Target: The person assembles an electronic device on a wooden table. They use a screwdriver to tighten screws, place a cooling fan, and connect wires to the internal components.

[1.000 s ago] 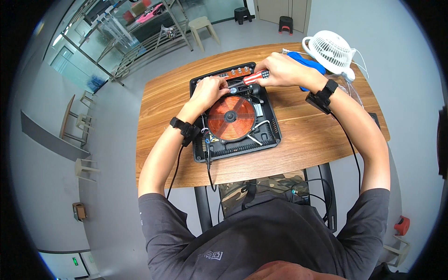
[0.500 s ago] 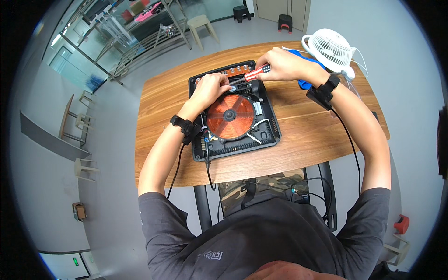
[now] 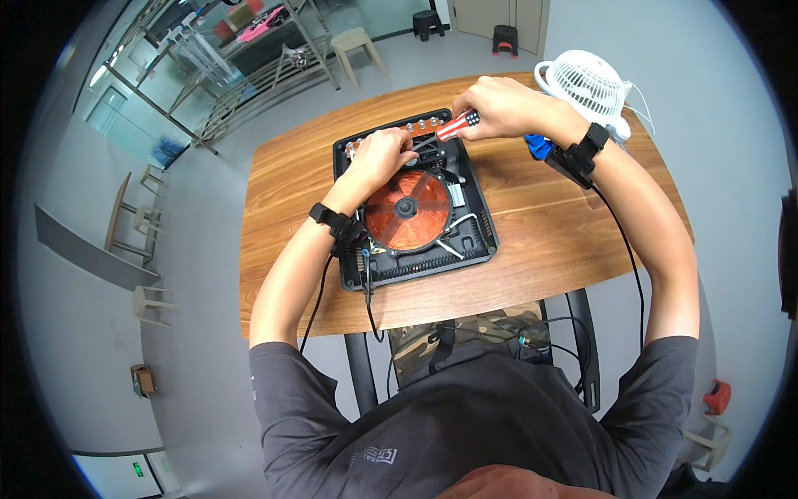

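An opened induction cooker lies on the table, its black casing (image 3: 489, 218) holding a round copper coil (image 3: 424, 204). Along its far edge runs an orange-brown circuit strip (image 3: 421, 126) with several small round parts. My right hand (image 3: 503, 108) is wrapped round a screwdriver (image 3: 453, 128) with a red-and-white striped, starred handle. The shaft points left and down toward the fingertips of my left hand (image 3: 382, 156). That hand rests over the far part of the casing beyond the coil, fingers closed together; what they pinch is hidden, as is the screwdriver's tip.
At the table's far right stands a white fan (image 3: 586, 83), with a blue cloth (image 3: 540, 147) beside it. A black cable (image 3: 371, 308) hangs from the cooker's near left over the front edge of the wooden table (image 3: 565, 233). Wires trail from both wrist straps.
My right hand has shifted slightly toward the far left with the screwdriver. My left hand has moved a little to the right, its fingertips now covering more of the small round blue-grey part.
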A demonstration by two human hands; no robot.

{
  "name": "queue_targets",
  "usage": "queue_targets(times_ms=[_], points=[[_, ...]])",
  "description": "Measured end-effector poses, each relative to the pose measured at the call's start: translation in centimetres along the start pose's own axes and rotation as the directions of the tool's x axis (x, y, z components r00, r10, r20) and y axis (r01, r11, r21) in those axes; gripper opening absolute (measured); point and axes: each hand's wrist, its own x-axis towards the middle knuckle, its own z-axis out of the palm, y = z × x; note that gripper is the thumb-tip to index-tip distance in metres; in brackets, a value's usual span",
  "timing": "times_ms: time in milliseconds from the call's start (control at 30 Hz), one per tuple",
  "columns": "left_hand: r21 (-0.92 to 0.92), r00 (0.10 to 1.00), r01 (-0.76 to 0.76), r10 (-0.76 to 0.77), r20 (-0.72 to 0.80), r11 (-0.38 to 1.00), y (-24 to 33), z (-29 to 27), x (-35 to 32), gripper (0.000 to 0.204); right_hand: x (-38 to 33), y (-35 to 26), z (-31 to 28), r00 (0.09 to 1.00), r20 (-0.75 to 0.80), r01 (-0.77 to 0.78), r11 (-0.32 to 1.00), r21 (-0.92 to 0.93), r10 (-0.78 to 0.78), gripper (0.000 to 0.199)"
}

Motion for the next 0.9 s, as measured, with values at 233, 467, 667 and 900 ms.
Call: queue_targets(times_ms=[233, 467, 667, 900], points=[[-0.057, 1.0, -0.003, 0.001, -0.026, 0.998, -0.4, 0.1, 2.7, 0.024, 1.2, -0.3, -2.7, 0.998, -0.033, 0.045, 0.991, -0.128, -0.05, 0.039], [-0.19, 0.999, 0.014, -0.004, 0.052, 0.982, 0.0, 0.8, 7.6, 0.024, 3.4, 1.2, -5.4, 1.0, 0.019, 0.024, 0.963, -0.27, -0.02, 0.04], [-0.154, 0.997, -0.022, 0.032, 0.063, 0.988, -0.8, 2.1, 9.8, 0.025, 4.5, 1.3, -6.1, 0.995, 0.065, -0.049, 0.944, -0.327, 0.075, 0.046], [-0.069, 0.988, -0.046, 0.056, 0.142, 0.997, -1.3, 3.5, 10.7, 0.02, 7.9, 1.4, -4.7, 0.954, 0.213, -0.126, 0.924, -0.36, 0.213, 0.045]])
